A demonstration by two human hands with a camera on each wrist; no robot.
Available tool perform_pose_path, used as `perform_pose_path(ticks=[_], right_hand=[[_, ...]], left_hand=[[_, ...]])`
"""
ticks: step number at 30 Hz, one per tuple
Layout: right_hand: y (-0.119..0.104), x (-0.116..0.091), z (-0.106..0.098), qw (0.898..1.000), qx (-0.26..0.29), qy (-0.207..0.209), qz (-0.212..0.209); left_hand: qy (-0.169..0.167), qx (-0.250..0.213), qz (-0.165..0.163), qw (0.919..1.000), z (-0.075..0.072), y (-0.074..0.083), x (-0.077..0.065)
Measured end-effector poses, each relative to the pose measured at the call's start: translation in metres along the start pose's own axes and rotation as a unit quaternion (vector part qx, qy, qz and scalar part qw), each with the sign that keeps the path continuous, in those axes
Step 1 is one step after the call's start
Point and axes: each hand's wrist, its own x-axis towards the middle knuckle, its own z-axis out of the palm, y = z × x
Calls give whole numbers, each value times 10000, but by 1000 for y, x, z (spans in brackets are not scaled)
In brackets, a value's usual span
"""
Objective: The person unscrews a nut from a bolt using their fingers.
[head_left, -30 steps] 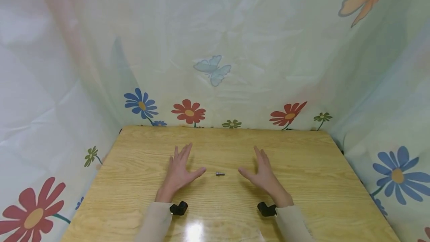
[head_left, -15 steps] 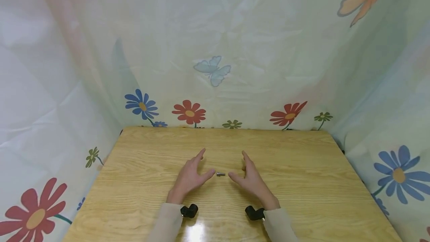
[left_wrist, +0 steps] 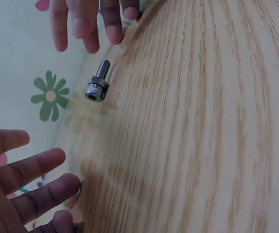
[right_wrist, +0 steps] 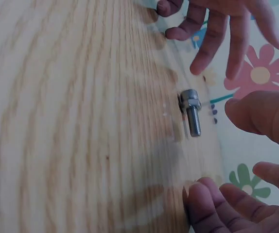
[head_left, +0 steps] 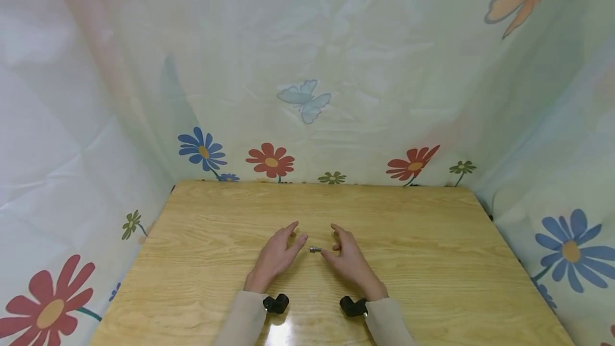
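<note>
A small metal socket-head bolt [head_left: 315, 249] lies on its side on the wooden table between both hands. Its knurled head with the hex recess faces left, and a hex nut [left_wrist: 98, 81] sits on the shank close under the head. My left hand [head_left: 275, 256] hovers left of the bolt, fingers loosely bent and apart, holding nothing. From the other side my right hand [head_left: 351, 261] reaches in, thumb tip right at the threaded end in the head view. In the right wrist view its thumb [right_wrist: 261, 116] and fingers are spread around a gap beside the bolt [right_wrist: 192, 114].
The wood-grain table [head_left: 216, 212] extends on all sides of the hands. A pale curtain [head_left: 307, 41] printed with flowers and butterflies hangs behind the table and at both sides. Each wrist carries a small black camera, such as the one on the left wrist [head_left: 276, 303].
Both hands have moved inward from wide apart toward the bolt, and their spread fingers have bent more. The bolt stays in its place on the table.
</note>
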Motion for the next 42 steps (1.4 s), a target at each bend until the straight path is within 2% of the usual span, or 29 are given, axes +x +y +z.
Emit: perform_pose_path(ticks=[7, 13, 18, 25, 30, 34, 37, 42], right_hand=[[-2, 0, 7, 9997, 164, 31, -204], [-3, 1, 11, 9995, -122, 191, -209], [-4, 2, 15, 9984, -197, 437, -307], [-7, 2, 17, 9979, -231, 517, -303], [-6, 3, 19, 9975, -390, 527, -257], [-4, 4, 21, 9964, -498, 605, -336], [-4, 5, 22, 9952, -538, 676, -456], [-3, 7, 23, 9957, -597, 625, -337]], left_hand=[[-174, -165, -63, 9997, 4, 5, 3], [-274, -190, -62, 9994, 8, 7, 4], [-185, -5, 102, 9998, 12, 6, 4], [75, 416, 432, 9982, 16, 6, 3], [-16, 456, 337, 9984, 20, 7, 3], [66, 477, 285, 9984, 21, 8, 4], [184, 486, 379, 9979, 21, 9, 5], [231, 478, 426, 9977, 22, 10, 5]])
